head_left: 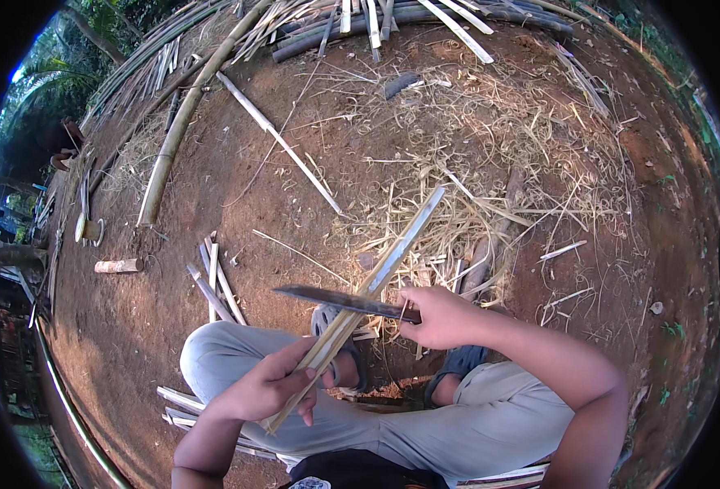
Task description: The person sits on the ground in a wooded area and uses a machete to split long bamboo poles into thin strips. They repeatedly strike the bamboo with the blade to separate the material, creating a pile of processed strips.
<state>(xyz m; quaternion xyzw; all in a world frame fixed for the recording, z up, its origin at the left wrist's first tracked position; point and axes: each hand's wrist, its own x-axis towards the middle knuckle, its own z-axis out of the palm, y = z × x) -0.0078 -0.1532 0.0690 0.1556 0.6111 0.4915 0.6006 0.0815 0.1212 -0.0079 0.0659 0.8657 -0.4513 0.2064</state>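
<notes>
Fingers of the left hand point(266, 387) grip a long pale bamboo strip point(368, 289); the right hand point(441, 316) fingers hold a dark long-bladed knife point(335, 299) across it, centre frame.

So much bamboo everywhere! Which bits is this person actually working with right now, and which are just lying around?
In use:
- bamboo strip, gripped by the left hand
- long knife, held in the right hand, blade lying across the strip

Lying about:
- thick bamboo pole
- short cut log
- split slats beside the knee
- shavings on the dirt
</notes>
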